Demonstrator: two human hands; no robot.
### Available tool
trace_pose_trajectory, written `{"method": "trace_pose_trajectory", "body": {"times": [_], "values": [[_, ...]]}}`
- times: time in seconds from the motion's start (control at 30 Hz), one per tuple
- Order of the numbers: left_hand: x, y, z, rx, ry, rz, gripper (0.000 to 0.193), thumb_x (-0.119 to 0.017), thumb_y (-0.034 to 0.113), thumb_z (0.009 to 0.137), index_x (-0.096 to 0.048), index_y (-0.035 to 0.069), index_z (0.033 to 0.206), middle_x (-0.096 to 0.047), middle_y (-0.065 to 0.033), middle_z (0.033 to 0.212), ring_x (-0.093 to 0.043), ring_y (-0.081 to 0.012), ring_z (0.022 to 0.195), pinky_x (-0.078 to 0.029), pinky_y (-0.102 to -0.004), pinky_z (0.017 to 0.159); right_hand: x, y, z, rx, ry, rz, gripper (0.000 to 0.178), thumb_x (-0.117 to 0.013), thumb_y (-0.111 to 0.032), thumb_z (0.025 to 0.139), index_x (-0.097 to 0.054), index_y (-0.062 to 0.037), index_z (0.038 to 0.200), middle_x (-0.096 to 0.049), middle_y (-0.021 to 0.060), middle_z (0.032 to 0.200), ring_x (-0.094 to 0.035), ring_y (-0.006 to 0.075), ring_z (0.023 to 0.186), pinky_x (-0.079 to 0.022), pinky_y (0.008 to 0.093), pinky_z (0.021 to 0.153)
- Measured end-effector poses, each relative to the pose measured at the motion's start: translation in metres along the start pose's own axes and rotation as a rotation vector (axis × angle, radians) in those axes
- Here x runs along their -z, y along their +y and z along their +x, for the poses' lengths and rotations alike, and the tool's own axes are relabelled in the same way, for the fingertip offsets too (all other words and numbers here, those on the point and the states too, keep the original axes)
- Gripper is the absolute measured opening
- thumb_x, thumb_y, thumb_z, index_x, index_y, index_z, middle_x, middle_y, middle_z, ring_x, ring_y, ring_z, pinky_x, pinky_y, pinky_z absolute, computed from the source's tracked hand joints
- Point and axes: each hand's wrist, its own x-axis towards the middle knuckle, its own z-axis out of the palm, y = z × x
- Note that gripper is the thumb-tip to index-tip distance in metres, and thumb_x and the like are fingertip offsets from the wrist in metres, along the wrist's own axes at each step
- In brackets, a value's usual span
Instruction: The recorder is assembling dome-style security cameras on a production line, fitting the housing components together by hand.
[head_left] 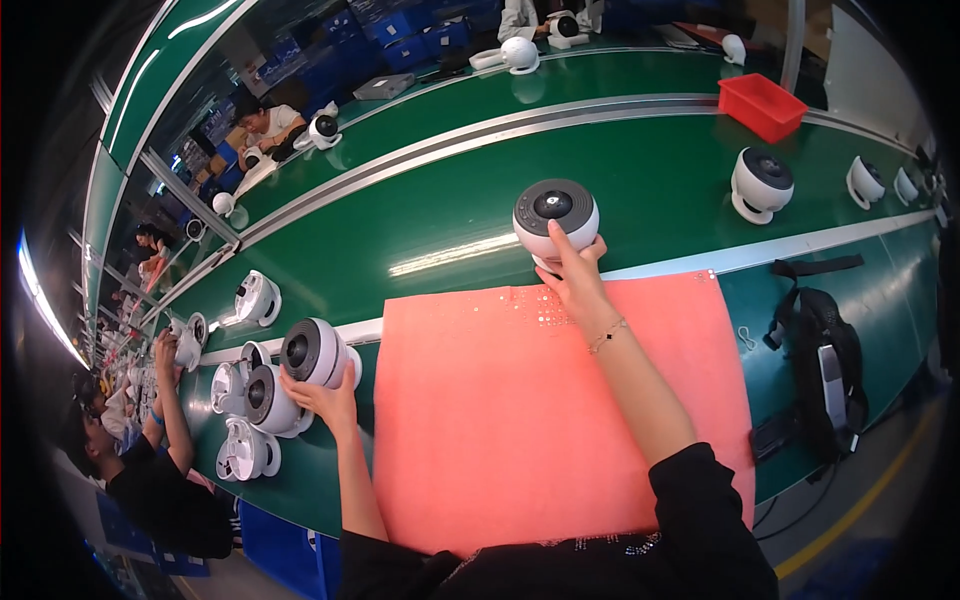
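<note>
My right hand (575, 265) grips a white ball-shaped device (556, 214) with a dark grey round face, at the near edge of the green conveyor. Its thumb or a finger lies over the face's lower rim, and the other fingers reach round the base. To the left, my left hand (325, 398) is closed on a similar white device (316, 352), thumb on its right side and fingers at its lower left. A second white device with a grey face (268, 398) stands right beside those fingers. Between my arms lies a pink cloth (540, 420) with shiny sequins.
Several open white housings (243, 450) stand left of my hand. Another white device (762, 185) and a red bin (762, 106) are on the right of the conveyor. A black strap pouch (820, 350) lies right of the cloth. A co-worker (150, 480) works at the left.
</note>
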Motion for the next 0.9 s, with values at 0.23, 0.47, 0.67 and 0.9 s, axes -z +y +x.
{"method": "trace_pose_trajectory", "body": {"times": [0.23, 0.47, 0.67, 0.9], "values": [[-0.003, -0.005, 0.011, 0.020, 0.199, -0.013, 0.079, -0.083, 0.024, 0.053, -0.044, 0.004, 0.118, -0.044, -0.0149, 0.118, -0.041, -0.0323, 0.113, -0.032, -0.0416, 0.098, 0.005, 0.014, 0.001, -0.208, -0.029, 0.187, 0.063, -0.075, -0.037, 0.070, -0.037, -0.0084, 0.111, -0.036, 0.0058, 0.100, -0.049, 0.0238, 0.091, -0.041, 0.0386, 0.068], [0.027, 0.004, 0.014, 0.567, -0.029, -0.818, 0.067, -0.073, 0.012, 0.072, -0.037, 0.007, 0.128, -0.052, -0.0066, 0.115, -0.052, -0.0149, 0.101, -0.046, -0.0289, 0.078, -0.006, 0.010, -0.021, -0.267, -0.038, 0.130, 0.064, -0.073, -0.028, 0.071, -0.030, -0.0068, 0.114, -0.031, 0.0105, 0.104, -0.047, 0.0235, 0.093, -0.039, 0.0359, 0.069], [0.047, 0.062, -0.016, 0.112, -0.332, -0.955, 0.080, -0.079, 0.005, 0.059, -0.037, 0.004, 0.126, -0.034, -0.0130, 0.133, -0.040, -0.0241, 0.120, -0.043, -0.0381, 0.096, -0.033, -0.015, -0.081, -0.071, -0.681, -0.431, 0.043, -0.049, -0.029, 0.090, -0.040, -0.0066, 0.125, -0.050, 0.0080, 0.110, -0.050, 0.0160, 0.097, -0.041, 0.0303, 0.076], [0.048, 0.121, -0.080, -0.122, -0.658, -0.847, 0.086, -0.085, 0.017, 0.053, -0.040, 0.003, 0.125, -0.026, -0.0251, 0.137, -0.039, -0.0322, 0.123, -0.043, -0.0401, 0.096, -0.029, -0.013, -0.124, 0.263, -0.787, -0.895, 0.053, -0.050, -0.034, 0.089, -0.041, 0.0045, 0.124, -0.046, 0.0207, 0.123, -0.044, 0.0299, 0.117, -0.033, 0.0358, 0.098]]}}
